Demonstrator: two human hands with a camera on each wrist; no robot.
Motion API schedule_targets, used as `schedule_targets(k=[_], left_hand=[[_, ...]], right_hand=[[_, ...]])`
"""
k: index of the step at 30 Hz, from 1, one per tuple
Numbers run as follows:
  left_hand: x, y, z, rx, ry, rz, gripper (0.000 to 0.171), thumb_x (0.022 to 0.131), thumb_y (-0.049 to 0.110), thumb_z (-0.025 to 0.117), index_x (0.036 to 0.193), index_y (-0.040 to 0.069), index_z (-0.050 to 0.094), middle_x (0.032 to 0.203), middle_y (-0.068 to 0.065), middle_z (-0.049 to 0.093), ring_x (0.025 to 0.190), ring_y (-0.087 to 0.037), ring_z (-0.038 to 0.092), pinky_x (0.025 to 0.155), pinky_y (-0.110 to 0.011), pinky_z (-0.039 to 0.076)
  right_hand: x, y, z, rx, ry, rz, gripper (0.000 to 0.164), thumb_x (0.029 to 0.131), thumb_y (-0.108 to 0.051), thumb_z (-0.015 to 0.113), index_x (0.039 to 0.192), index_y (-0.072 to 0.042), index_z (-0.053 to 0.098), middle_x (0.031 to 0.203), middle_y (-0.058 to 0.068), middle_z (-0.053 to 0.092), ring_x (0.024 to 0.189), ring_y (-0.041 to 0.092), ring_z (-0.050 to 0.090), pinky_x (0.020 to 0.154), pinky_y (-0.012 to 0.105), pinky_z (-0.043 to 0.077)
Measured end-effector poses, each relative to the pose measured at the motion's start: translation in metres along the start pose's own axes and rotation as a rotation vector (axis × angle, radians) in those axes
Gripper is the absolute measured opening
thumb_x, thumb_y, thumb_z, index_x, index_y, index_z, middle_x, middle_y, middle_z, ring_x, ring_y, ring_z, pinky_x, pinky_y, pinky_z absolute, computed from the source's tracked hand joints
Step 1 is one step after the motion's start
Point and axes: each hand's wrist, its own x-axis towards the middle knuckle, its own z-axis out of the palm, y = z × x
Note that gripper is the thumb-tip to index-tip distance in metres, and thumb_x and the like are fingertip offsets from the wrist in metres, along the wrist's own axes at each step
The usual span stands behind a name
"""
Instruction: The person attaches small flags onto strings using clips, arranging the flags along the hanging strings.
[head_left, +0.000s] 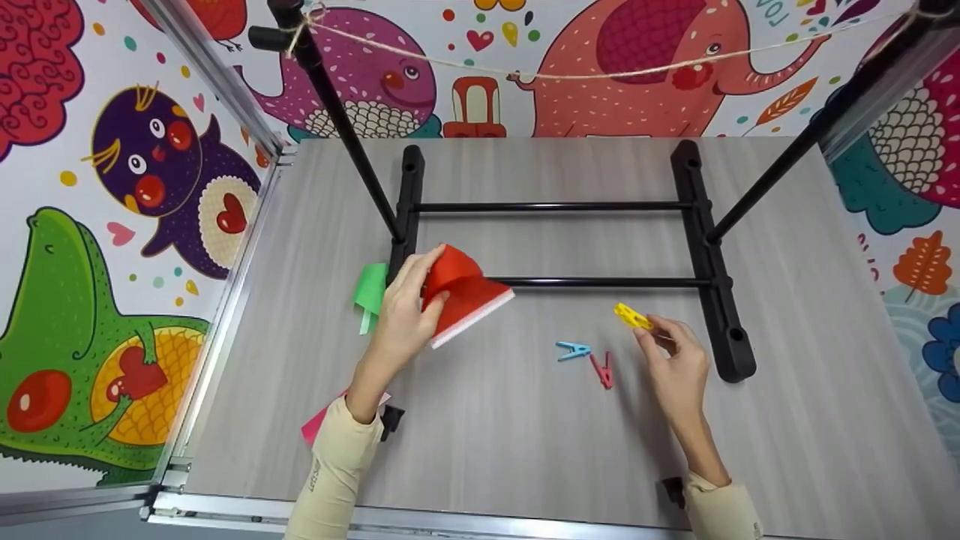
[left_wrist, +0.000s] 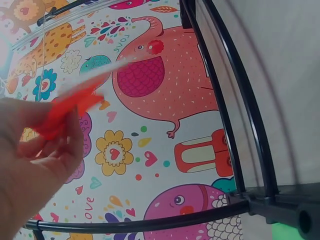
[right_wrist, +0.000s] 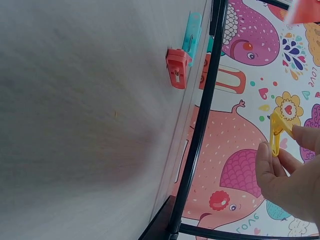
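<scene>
My left hand [head_left: 401, 319] grips a red piece of cloth or paper [head_left: 472, 300] with a white strip along one edge, held above the left end of the front crossbar. The piece is folded over at the top, and the left wrist view shows it blurred between thumb and fingers. In my right hand [head_left: 681, 367], a yellow clothespin [head_left: 632, 316] is pinched between thumb and fingers; the right wrist view shows this clothespin [right_wrist: 276, 132] from the side. A blue clothespin [head_left: 574, 350] and a red clothespin [head_left: 602, 370] lie close together on the table, left of the right hand.
A black rack stands on the table [head_left: 510, 450], with two crossbars and upright poles [head_left: 349, 142]. A string [head_left: 525, 75] hangs between the poles. Beside the rack's left foot lies a green piece [head_left: 369, 289]; a pink piece [head_left: 316, 427] lies partly under my left sleeve.
</scene>
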Motion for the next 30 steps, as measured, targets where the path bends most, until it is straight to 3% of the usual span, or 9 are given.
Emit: schedule_targets(k=[6,13,17,21,25,30], left_hand=[[-0.001,0.001,0.001,0.047,0.044,-0.032,0.067,0.073,-0.027,0.050,0.137,-0.009,0.054,0.095,-0.017,0.073,0.065,-0.027,0.062,0.056,-0.033,0.053],[-0.001,0.001,0.001,0.018,0.074,-0.082,0.046,0.080,-0.020,0.054,0.123,-0.004,0.062,0.082,-0.013,0.074,0.059,-0.022,0.063,0.054,-0.031,0.051],[0.001,0.004,0.000,-0.024,0.037,-0.170,0.043,0.089,-0.012,0.051,0.131,-0.003,0.057,0.081,-0.012,0.074,0.052,-0.018,0.056,0.049,-0.026,0.044],[0.004,0.008,-0.001,-0.064,-0.045,-0.309,0.043,0.093,-0.004,0.048,0.136,-0.001,0.051,0.082,-0.012,0.074,0.053,-0.017,0.053,0.050,-0.025,0.042],[0.008,0.010,0.001,-0.102,-0.049,-0.406,0.028,0.094,-0.001,0.049,0.122,-0.001,0.054,0.080,-0.013,0.074,0.057,-0.018,0.057,0.053,-0.026,0.045],[0.012,0.011,0.002,-0.148,-0.021,-0.451,0.019,0.096,0.002,0.054,0.115,0.003,0.054,0.072,-0.010,0.070,0.054,-0.018,0.053,0.051,-0.025,0.042]], right_hand=[[0.001,0.001,0.000,0.004,0.031,-0.029,0.025,0.083,0.015,0.079,0.107,0.014,0.073,0.100,0.026,0.070,0.089,-0.001,0.062,0.081,0.009,0.050],[0.007,0.001,-0.006,0.028,-0.011,-0.094,0.029,0.084,0.017,0.076,0.112,0.016,0.071,0.104,0.027,0.068,0.094,0.007,0.065,0.082,0.010,0.051],[0.009,-0.001,-0.010,-0.049,-0.125,-0.125,0.031,0.095,0.015,0.064,0.127,0.016,0.062,0.115,0.028,0.060,0.103,0.013,0.059,0.087,0.007,0.046],[0.008,-0.001,-0.011,-0.100,-0.219,-0.122,0.030,0.103,0.010,0.053,0.132,0.015,0.057,0.120,0.028,0.051,0.101,0.016,0.056,0.086,0.006,0.043],[0.007,-0.001,-0.010,-0.122,-0.229,-0.126,0.024,0.105,0.008,0.050,0.128,0.015,0.055,0.118,0.028,0.051,0.093,0.025,0.059,0.083,0.006,0.043],[0.009,0.000,-0.009,-0.108,-0.218,-0.129,0.023,0.104,0.010,0.051,0.126,0.017,0.052,0.112,0.029,0.059,0.090,0.036,0.064,0.083,0.006,0.044]])
